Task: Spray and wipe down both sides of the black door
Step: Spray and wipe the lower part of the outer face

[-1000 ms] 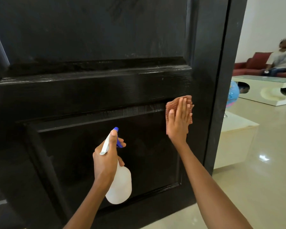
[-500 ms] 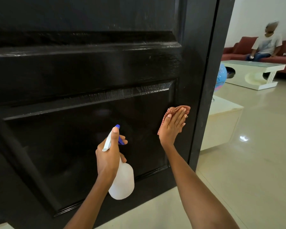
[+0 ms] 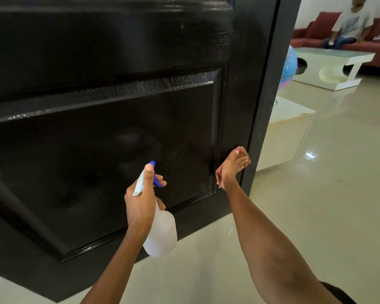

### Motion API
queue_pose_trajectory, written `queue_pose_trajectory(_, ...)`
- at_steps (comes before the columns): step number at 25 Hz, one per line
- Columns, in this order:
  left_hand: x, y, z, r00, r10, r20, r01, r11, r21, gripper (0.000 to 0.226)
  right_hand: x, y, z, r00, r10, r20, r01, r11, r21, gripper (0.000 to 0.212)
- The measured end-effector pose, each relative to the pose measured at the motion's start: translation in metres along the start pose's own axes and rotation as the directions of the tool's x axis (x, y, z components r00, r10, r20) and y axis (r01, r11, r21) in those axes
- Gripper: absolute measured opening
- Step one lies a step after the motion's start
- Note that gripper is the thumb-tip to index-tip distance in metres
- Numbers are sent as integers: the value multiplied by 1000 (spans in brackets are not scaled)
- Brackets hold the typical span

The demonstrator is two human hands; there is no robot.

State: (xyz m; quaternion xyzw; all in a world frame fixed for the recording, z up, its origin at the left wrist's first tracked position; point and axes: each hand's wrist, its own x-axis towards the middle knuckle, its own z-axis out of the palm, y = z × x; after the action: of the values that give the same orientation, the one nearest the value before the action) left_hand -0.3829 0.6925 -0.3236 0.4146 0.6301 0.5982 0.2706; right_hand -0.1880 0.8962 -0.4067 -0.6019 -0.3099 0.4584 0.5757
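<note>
While the black door (image 3: 97, 139) filled the left and middle of the room's view, standing ajar with its lower raised panel streaked by a wet sheen along the upper moulding, the person's left hand (image 3: 140, 200) held a translucent spray bottle (image 3: 162, 233) by the neck, fingers curled round it and one finger on the blue trigger, its nozzle aimed at the panel from just in front. To the right of it, the right hand (image 3: 230, 170) pressed a reddish checked cloth (image 3: 242, 153) flat against the door's stile, low down and close to the free edge, fingers mostly straight over the fabric. Beyond the edge lay a pale tiled floor (image 3: 316, 194), a low white table (image 3: 287, 128), a globe (image 3: 291, 64) and someone seated on a red sofa (image 3: 312, 29). I judged the risks plain enough: pushing hard so near the free edge could swing the door away from the cloth, and any overspray or drips reaching those glossy tiles might leave a slippery patch underfoot. The far side, unseen from here, looked yet to be checked.
</note>
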Motion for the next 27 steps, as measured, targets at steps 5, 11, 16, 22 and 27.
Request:
queue_pose_trajectory(5,-11,-27,-3,997,-80,-6,80,997,17,57,10,32,7,1000,-7,-28,3,993,-117,70)
queue_pose_trajectory(11,-17,-58,11,987,-154,35,150,984,93,58,-2,118,13,976,219,9,-218,975,-32,74)
queue_pose_trajectory(16,-15,-76,27,981,-189,39,181,970,161,58,-20,172,32,947,314,73,-316,949,6,77)
queue_pose_trajectory(22,-16,-86,38,978,-196,65,180,964,193,57,-14,172,50,967,253,35,-255,958,130,75)
queue_pose_trajectory(27,-14,-92,44,978,-191,81,172,965,198,58,-19,152,71,996,-9,-94,9,1000,8,76)
